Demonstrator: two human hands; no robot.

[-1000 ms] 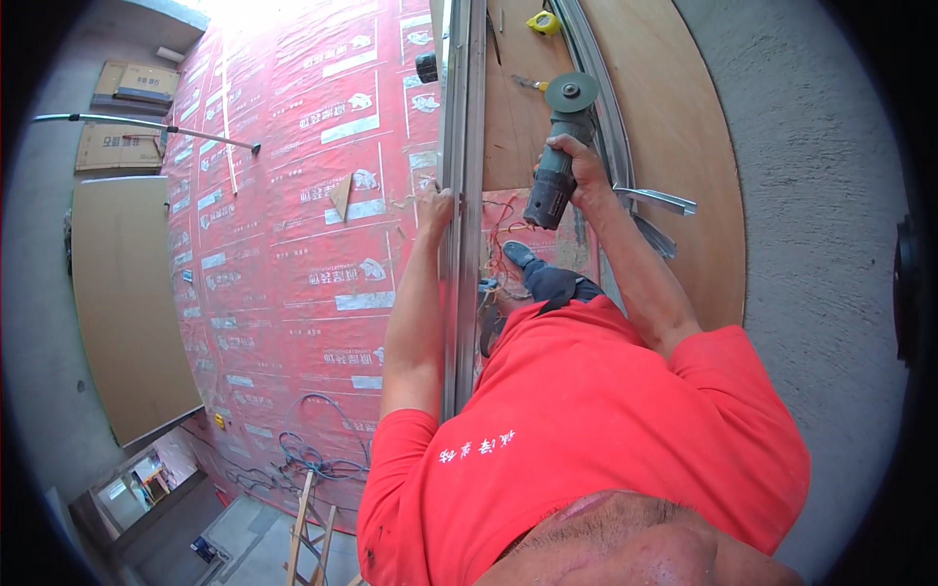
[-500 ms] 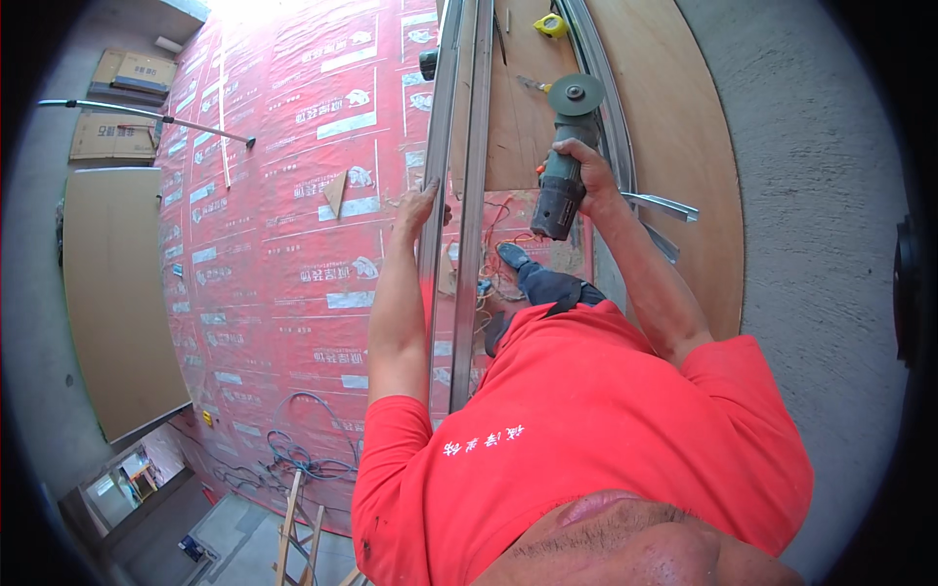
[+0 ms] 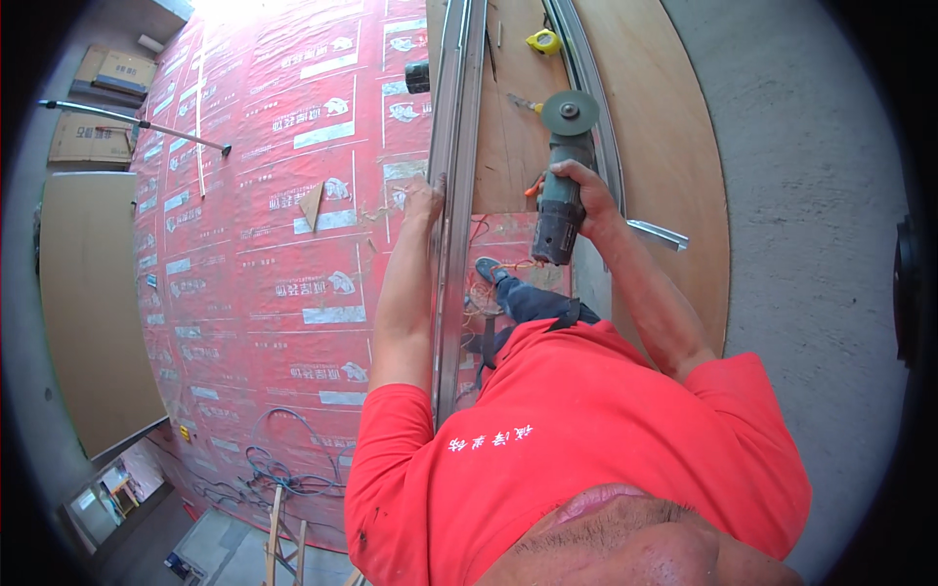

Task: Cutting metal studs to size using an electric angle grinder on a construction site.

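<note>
Gripping the angle grinder [image 3: 560, 186] by its body, my right hand [image 3: 586, 195] has its fingers wrapped tight, the disc pointing away over the plywood sheet [image 3: 508, 146]. My left hand [image 3: 424, 200] rests against the long metal channel [image 3: 451, 244], fingers curled on its edge. A yellow tape measure [image 3: 544, 41] lies beyond; red printed sheeting [image 3: 274, 254] spreads left.

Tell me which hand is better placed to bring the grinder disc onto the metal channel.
Right. The right hand already holds the angle grinder, its disc just beside the metal channel. The left hand rests on that channel, steadying it.
</note>
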